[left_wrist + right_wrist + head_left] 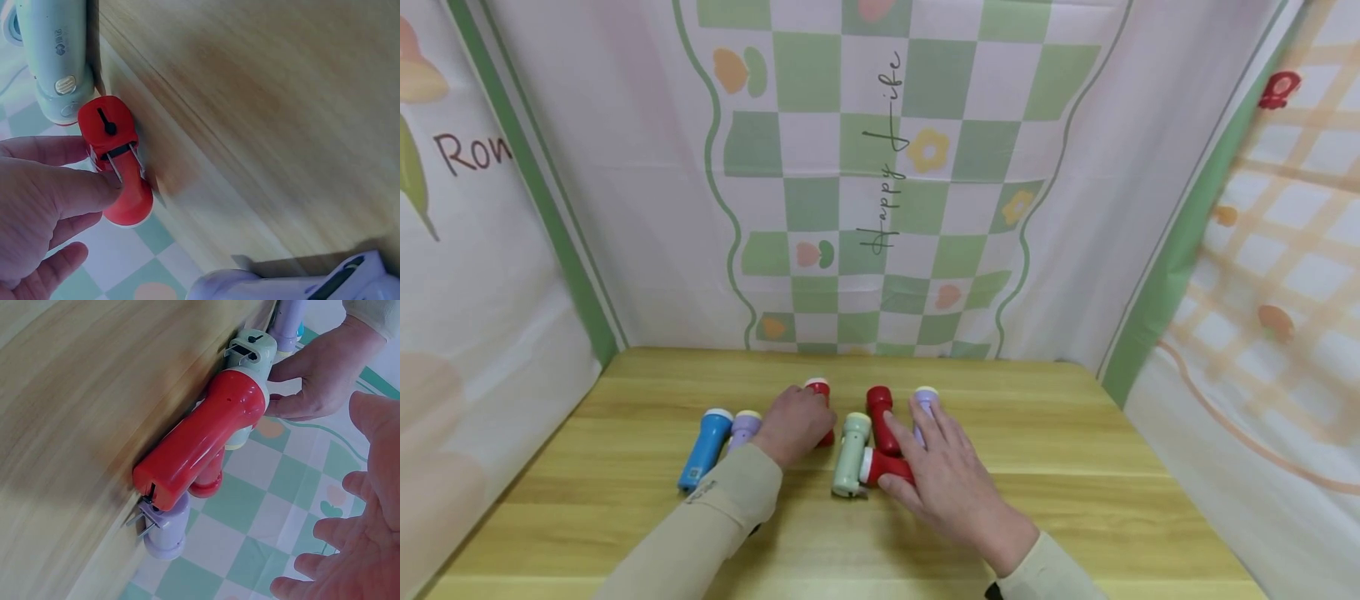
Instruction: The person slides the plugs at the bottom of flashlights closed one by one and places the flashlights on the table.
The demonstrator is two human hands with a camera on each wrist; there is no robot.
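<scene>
My left hand (795, 423) pinches a red flashlight (128, 200) between thumb and fingers; its slotted tail faces the left wrist camera. To its right on the table lies a pale green flashlight (851, 457). A second red flashlight (200, 440) lies crosswise, its white-rimmed head touching the green one. My right hand (955, 487) hovers over it with fingers spread and holds nothing. Beyond that hand lie a dark red flashlight (881, 417) and a lilac flashlight (927, 398), the latter partly hidden by the fingers.
Left of my left forearm lie a blue flashlight (706, 448) and another lilac flashlight (745, 427), partly covered by the hand and sleeve. The wooden table (1037, 533) ends at a patterned curtain (940, 208) at the back, with more curtains at both sides.
</scene>
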